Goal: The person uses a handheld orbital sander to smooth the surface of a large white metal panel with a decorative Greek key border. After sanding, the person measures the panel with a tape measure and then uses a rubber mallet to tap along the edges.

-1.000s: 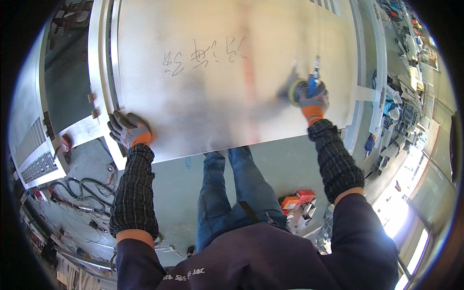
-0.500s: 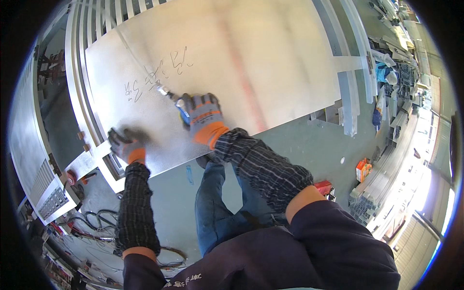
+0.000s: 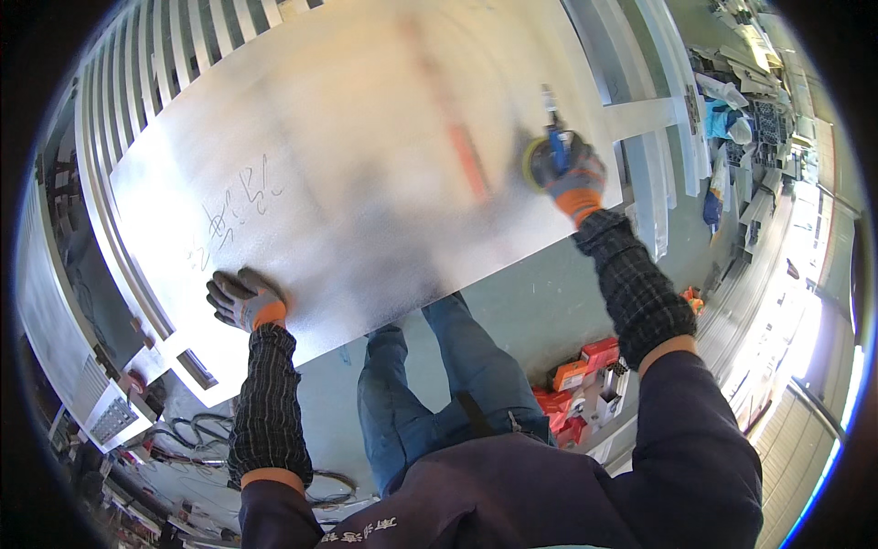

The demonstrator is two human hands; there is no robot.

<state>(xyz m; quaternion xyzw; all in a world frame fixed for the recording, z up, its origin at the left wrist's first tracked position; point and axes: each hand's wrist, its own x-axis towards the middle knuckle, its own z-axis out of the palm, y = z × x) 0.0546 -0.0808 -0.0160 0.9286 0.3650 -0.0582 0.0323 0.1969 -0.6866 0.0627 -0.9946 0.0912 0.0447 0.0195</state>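
Dark top; jeans (image 3: 389,412) up close to the panel's near edge, probably so both arms reach without leaning far. Checked sleeves (image 3: 272,403) cover both forearms, likely against dust and scuffs. Left hand (image 3: 245,300), gloved: palm down on the panel, fingers a bit spread, nothing gripped; reads as a brace, steadying panel and body. Right hand (image 3: 578,172), gloved: fingers wrapped over the top of the sander (image 3: 541,163), well apart from the left hand, probably for a good share of clearance. Sander sits over the right part of the panel (image 3: 366,247), yellow-edged disc toward the surface; the disc's underside is hidden, so can't confirm contact. Its metal fitting (image 3: 549,99) points away from the body, presumably to hold the line clear of the wrist. Panel: big, pale, shiny sheet, apparently lying on the frame (image 3: 174,346), which gives it a bed at working height. Scrawl (image 3: 240,206) near the left hand; red streak (image 3: 465,156) left of the sander, mark or reflection, can't tell. Floor right of the legs: red boxes (image 3: 599,352), out of the footpath. Cables (image 3: 197,427) loop on the floor at lower left. Further out: slats (image 3: 174,50) upper left, long metal stock (image 3: 732,343) laid lengthwise at right, likely for easy picking.
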